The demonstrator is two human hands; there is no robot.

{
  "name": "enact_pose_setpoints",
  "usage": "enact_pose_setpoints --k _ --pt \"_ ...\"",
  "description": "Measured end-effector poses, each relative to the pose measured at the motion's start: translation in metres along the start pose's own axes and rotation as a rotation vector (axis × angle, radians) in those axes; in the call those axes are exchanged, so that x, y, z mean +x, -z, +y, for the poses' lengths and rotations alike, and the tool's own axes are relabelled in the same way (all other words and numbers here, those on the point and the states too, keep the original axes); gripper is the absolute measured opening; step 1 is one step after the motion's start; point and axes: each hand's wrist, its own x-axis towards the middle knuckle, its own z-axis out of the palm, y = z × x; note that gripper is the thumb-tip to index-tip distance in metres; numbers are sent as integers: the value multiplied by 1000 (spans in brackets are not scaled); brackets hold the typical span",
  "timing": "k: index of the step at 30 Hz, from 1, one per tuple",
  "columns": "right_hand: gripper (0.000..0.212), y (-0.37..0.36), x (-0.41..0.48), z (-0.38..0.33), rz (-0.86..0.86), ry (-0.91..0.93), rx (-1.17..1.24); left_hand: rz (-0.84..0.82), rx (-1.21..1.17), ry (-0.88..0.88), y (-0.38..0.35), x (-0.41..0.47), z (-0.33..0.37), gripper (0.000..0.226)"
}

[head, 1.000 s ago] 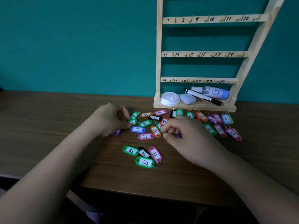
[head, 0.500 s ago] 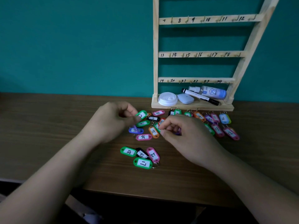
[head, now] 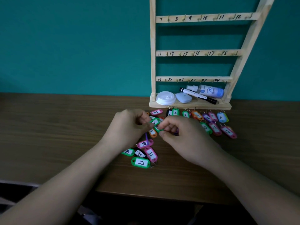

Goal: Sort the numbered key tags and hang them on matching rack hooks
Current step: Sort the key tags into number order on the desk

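Sorting step. Left hand [head: 128, 127] pinches a green tag [head: 154, 122] above the counter [head: 65, 135] pile; right hand [head: 177, 135] fingers closed on a second green tag [head: 158, 129]. Rack [head: 198, 53] at 1 o'clock, hooks bare. Next: read number, hang it.

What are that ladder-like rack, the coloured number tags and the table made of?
Rack: pale bare wood, it seems; grain shows, no gloss, with small metal-looking hooks.
Tags, like the green one marked 17: probably glossy coloured plastic around a white paper-like label, with a thin metal ring.
Table: brown wood grain, matt; solid wood or laminate, I cannot tell.
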Motion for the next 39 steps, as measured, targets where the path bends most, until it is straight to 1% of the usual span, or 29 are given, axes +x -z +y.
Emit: enact_pose_setpoints --k 5,9,11,14,17,20,24,29,31,34,37,39 --pt "10 2 -1 2 14 -14 5 31 -7 60 -7 4 2 12" --pt "11 3 -2 2 24 -16 -2 54 -109 124 -6 6 1 15" --pt "9 4 -2 2 35 -20 2 64 -190 108 -3 5 3 15" --pt "12 6 -1 1 67 -44 68 -17 -343 54 5 -1 12 16" --pt "17 10 -1 0 95 -51 184 -98 -387 16 8 -7 18 20" --pt "13 12 -1 -1 104 -48 309 -173 -335 -13 9 -13 22 16" --pt "8 15 -2 1 68 -70 376 -235 -191 -68 16 -17 23 15" --pt "4 19 -2 6 84 -119 397 -470 -14 -103 39 -22 18 26" --pt "4 19 -2 7 76 -129 399 -528 76 -124 44 -25 16 28" --pt "5 18 -4 6 55 -139 406 -552 148 -130 42 -29 12 30" --pt "10 18 -5 6 52 -163 441 -545 156 -121 37 -29 11 30" --pt "12 19 -4 7 52 -162 414 -542 150 -102 36 -28 11 30"
